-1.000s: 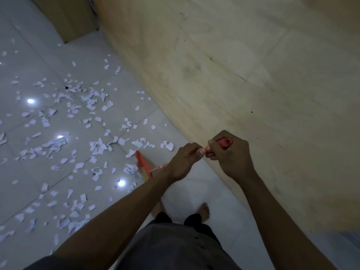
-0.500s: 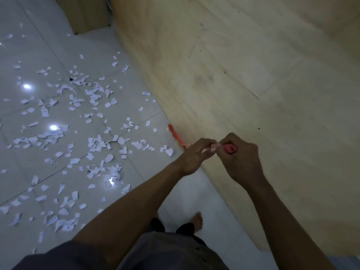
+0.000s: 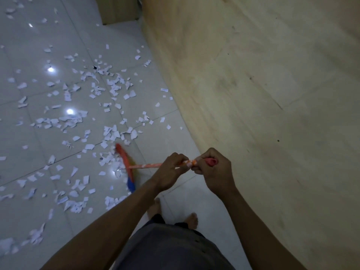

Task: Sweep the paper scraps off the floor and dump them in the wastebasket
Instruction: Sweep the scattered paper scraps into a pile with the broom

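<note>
1. Left hand (image 3: 171, 170): my fingers are curled round the broom handle (image 3: 145, 166), lower on the shaft.
2. Right hand (image 3: 213, 172): closed round the top end of the handle, with its rounded red cap (image 3: 211, 161) showing above my knuckles. The two hands sit just beside each other.
3. Handle: a thin round rod, orange with pale patches, running from my hands down and left to the broom head.
4. Broom head (image 3: 124, 160): a long, narrow, slightly curved strip, orange-red along its top with blue at its near end. It is blurred, so I cannot make out the bristles. It lies low at the floor, at the edge of the litter.
5. Paper scraps (image 3: 111, 133): thin white torn pieces of irregular shape, some faintly printed. They are scattered over the tiles left of and beyond the head, and several lie right against it.
6. Floor (image 3: 169, 141): pale glossy square tiles with thin grout lines and bright light reflections.
7. Wall (image 3: 253, 94): matte pale wood-grain panelling with visible seams and dark scuffs, on my right.
8. My bare feet (image 3: 191, 220) stand on the tile, below dark grey shorts (image 3: 171, 248).
</note>
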